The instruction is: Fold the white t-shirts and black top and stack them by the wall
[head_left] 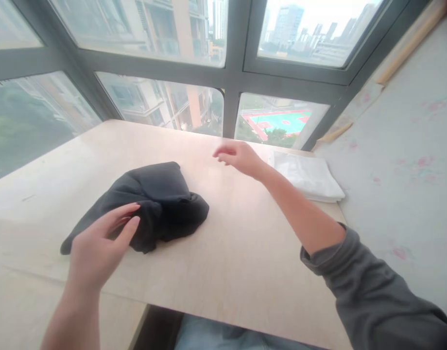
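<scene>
A crumpled black cloth lies in a heap on the pale wooden tabletop, left of the middle. My left hand is over the cloth's near left part, thumb and fingers apart, with nothing seen between them; whether it touches the fabric is unclear. Farther back and to the right, my right hand hovers over the table near the window, fingers loosely curled and apart, holding nothing. A gap separates it from the black cloth. Behind my right forearm sits a flat folded white item.
Grey window frames rise along the table's back edge. On the right stands a pale wall with a floral pattern. The table's front edge runs just before my lap, with a dark gap at the lower left.
</scene>
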A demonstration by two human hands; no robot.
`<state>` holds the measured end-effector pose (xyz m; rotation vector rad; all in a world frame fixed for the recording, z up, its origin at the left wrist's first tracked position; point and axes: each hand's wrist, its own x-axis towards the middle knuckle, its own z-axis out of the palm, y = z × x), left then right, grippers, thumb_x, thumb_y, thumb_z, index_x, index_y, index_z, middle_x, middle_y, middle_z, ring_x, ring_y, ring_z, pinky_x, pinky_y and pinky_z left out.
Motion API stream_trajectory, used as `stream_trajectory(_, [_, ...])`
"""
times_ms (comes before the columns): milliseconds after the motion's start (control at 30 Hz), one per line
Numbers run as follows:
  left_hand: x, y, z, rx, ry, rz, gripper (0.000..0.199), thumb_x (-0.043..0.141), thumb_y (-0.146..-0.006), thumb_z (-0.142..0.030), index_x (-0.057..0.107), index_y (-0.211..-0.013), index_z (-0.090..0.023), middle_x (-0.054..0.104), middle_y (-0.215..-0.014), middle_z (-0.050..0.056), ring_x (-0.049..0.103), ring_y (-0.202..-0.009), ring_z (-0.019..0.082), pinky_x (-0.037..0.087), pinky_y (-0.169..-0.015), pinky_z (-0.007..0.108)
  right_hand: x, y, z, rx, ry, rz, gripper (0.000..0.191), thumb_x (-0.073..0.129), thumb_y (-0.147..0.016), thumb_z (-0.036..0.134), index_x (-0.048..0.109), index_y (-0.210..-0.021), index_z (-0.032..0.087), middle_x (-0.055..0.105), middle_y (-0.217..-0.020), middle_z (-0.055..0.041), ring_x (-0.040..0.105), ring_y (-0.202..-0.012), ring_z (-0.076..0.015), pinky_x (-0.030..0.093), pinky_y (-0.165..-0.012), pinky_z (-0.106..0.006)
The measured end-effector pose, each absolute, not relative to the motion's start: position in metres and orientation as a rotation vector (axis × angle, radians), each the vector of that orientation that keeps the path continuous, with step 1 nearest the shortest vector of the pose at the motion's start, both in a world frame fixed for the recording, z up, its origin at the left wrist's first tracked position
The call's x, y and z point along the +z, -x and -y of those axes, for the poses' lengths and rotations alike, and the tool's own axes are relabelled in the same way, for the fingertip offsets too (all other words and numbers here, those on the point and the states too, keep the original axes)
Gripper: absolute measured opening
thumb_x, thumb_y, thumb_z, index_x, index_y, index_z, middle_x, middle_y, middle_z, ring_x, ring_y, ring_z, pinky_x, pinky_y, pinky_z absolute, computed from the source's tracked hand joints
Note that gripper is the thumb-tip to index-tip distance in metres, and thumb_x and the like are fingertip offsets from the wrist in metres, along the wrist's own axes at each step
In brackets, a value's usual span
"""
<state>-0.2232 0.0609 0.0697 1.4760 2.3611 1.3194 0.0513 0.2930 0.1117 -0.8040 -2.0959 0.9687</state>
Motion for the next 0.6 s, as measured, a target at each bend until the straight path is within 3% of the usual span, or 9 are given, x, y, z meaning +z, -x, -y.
stream_trajectory(133, [0.050,0.199,-0.059,1.491,-1.505,-2.504,0.026,0.059,-0.086,-0.039,0.073,-0.105,-0.028,0.075,-0.107,0.001,0.071,-0.095,0.025,0.055,-0.092,0.040,0.041,-0.173,-0.331,0.471,1.475,1.995,0.032,0.050,-0.085,0.013,0.071,-0.108,0.018,0.071,-0.116,-0.0095,0.063,-0.111,-0.0236,0.046,-0.104,-0.045])
stream_trajectory(233, [0.023,0.194,-0.066,1.347,-1.845,-2.522,0.036,0.059,-0.086,-0.041,0.070,-0.116,-0.023,0.070,-0.118,0.010,0.063,-0.117,0.035,0.046,-0.105,0.051,0.006,-0.262,-0.342,0.121,1.882,1.965,0.050,0.052,-0.086,0.016,0.056,-0.136,0.008,0.051,-0.145,-0.0198,0.045,-0.137,-0.0296,0.033,-0.115,-0.045])
stream_trajectory(300, [0.000,0.192,-0.076,1.087,-2.031,-2.414,0.045,0.057,-0.087,-0.043,0.065,-0.125,-0.021,0.069,-0.118,0.014,0.059,-0.122,0.039,0.046,-0.104,0.054,-0.010,-0.301,-0.342,0.018,2.069,1.992,0.060,0.053,-0.089,0.023,0.045,-0.145,0.003,0.037,-0.155,-0.0242,0.036,-0.143,-0.0325,0.030,-0.116,-0.044])
stream_trajectory(433, [-0.036,0.175,-0.095,0.761,-2.222,-2.137,0.045,0.050,-0.090,-0.041,0.061,-0.126,-0.017,0.070,-0.116,0.015,0.053,-0.128,0.039,0.046,-0.103,0.055,-0.029,-0.325,-0.338,0.058,2.172,2.122,0.052,0.040,-0.097,0.025,0.050,-0.143,0.004,0.049,-0.147,-0.0213,0.045,-0.136,-0.0270,0.035,-0.111,-0.034])
stream_trajectory(600, [-0.034,0.148,-0.102,0.773,-2.371,-1.993,0.040,0.052,-0.092,-0.035,0.060,-0.127,-0.017,0.069,-0.122,0.014,0.058,-0.123,0.035,0.049,-0.099,0.051,-0.029,-0.314,-0.336,-0.022,2.241,2.071,0.041,0.038,-0.097,0.025,0.067,-0.123,0.015,0.067,-0.124,-0.0158,0.061,-0.113,-0.0254,0.044,-0.091,-0.032])
